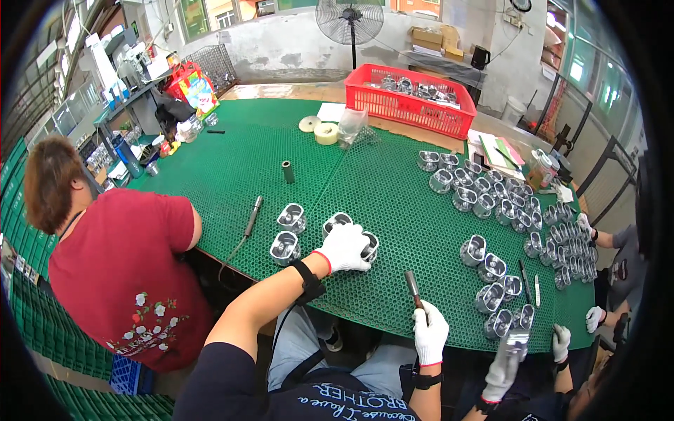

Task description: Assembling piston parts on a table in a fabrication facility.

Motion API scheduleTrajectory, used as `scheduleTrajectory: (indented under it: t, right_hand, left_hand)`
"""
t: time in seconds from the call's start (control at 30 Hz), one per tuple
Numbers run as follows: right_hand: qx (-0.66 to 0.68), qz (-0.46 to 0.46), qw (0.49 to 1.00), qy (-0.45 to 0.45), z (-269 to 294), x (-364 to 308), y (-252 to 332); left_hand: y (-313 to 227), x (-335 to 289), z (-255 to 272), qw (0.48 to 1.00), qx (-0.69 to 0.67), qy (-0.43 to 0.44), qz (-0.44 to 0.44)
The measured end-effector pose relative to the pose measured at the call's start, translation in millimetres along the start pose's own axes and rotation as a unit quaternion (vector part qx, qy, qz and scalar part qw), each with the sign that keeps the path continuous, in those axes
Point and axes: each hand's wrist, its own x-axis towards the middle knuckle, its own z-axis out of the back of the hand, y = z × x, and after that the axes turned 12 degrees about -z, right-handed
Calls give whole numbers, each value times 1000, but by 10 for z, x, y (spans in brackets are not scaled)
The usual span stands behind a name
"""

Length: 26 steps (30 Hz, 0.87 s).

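My left hand [344,248], in a white glove, reaches over a small group of silver engine pistons on the green mat. Its fingers curl over the piston [372,245] at the group's right, and another piston [337,222] shows just behind the hand. Left of it stand two more pistons, one farther back [291,218] and one nearer [284,248]. Close to the front edge, my gloved right hand [430,335] is closed round the brown grip of a slim metal-barrelled hand tool [412,284], its barrel pointing up and away from me.
A corded pen-like tool [253,215] and a dark tube [288,172] are on the mat [232,151]. Tape rolls [326,133] and a red crate [413,98] are farther back. Many pistons [483,186] fill the right side. A person in red [133,259] sits left; gloved co-workers' hands [502,372] work right.
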Motion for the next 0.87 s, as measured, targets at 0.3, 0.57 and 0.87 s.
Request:
scheduleTrajectory:
  t: [0.3, 0.57, 0.87]
  right_hand:
    - [-5, 19, 1000, -13, -6, -11, -22]
    - [-82, 137, 984, -76, -6, -96, 264]
    - [-139, 93, 986, -3, 114, -113, 401]
  left_hand:
    - [359, 144, 160, 998, 18, -2, 66]
    - [1323, 329, 240, 977, 77, 6, 197]
    - [686, 535, 171, 994, 84, -58, 50]
